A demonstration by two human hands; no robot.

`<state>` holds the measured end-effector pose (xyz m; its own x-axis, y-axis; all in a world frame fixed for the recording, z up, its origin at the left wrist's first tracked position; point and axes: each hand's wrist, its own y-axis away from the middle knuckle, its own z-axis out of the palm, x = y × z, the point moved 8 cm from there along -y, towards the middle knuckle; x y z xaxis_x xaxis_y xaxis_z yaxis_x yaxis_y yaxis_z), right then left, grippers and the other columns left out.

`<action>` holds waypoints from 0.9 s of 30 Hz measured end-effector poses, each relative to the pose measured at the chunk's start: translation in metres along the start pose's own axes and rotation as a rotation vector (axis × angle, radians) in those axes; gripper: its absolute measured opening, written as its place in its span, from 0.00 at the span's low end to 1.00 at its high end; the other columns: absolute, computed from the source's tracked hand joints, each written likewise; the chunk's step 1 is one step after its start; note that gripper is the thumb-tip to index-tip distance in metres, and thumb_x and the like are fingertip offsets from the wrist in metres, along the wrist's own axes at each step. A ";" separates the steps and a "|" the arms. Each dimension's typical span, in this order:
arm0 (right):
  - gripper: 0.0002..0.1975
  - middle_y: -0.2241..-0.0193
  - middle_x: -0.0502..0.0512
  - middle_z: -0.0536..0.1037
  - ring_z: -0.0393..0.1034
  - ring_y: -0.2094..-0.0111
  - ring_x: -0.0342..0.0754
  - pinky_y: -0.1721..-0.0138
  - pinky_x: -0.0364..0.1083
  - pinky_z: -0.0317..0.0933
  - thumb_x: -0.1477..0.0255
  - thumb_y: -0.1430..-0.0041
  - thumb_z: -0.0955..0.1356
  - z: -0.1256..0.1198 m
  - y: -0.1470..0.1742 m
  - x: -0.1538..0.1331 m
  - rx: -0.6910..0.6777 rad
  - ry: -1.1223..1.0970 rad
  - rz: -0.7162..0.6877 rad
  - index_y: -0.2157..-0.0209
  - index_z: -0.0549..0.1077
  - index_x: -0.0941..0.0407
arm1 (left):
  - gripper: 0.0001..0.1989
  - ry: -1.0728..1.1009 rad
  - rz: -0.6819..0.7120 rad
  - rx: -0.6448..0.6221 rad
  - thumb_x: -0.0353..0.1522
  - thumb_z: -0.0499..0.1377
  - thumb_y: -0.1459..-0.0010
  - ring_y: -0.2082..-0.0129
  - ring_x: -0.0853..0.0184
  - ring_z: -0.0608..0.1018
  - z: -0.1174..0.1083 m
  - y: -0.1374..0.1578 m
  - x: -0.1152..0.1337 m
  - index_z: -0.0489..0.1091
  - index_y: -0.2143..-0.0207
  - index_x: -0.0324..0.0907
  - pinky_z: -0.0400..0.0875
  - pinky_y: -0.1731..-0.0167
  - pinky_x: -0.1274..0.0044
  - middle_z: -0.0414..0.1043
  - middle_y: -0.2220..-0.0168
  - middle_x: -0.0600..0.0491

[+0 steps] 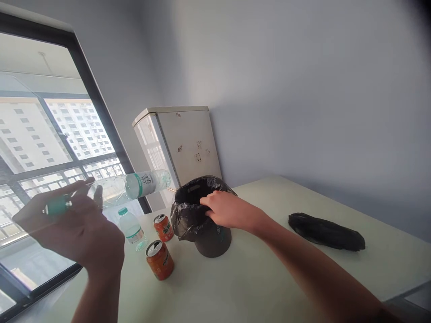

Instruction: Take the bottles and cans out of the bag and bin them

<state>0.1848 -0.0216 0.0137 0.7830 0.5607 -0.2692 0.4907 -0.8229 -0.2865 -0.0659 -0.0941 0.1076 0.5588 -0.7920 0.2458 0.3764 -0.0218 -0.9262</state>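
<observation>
My left hand (81,229), raised on the left, is closed around the neck end of a clear plastic water bottle (117,189) with a green and white label. The bottle lies nearly level in the air, its base pointing right toward a dark trash can (213,242). A thin black garbage bag (183,220) lines the can and folds over its rim. On the can's near right rim, my right hand (229,208) has its fingers closed on the bag's edge; its fingertips are partly hidden.
Left of the can, two orange soda cans (160,261) and a smaller plastic bottle (132,228) stand on the pale table (256,278). A rolled black plastic bundle (326,231) lies on the right. Behind are a white fridge (188,148), a wall and a window (63,134).
</observation>
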 end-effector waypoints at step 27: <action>0.05 0.65 0.57 0.77 0.70 0.62 0.49 0.70 0.43 0.52 0.73 0.34 0.64 -0.001 0.001 -0.002 -0.009 0.048 -0.009 0.64 0.71 0.56 | 0.20 -0.387 -0.366 -0.878 0.50 0.59 0.39 0.52 0.53 0.82 0.072 0.032 -0.117 0.79 0.55 0.49 0.78 0.53 0.63 0.82 0.52 0.50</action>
<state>0.1834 -0.0236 0.0148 0.7958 0.5631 -0.2226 0.5009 -0.8188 -0.2805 -0.0666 0.0418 0.0697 0.7770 -0.3993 0.4867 -0.0150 -0.7846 -0.6198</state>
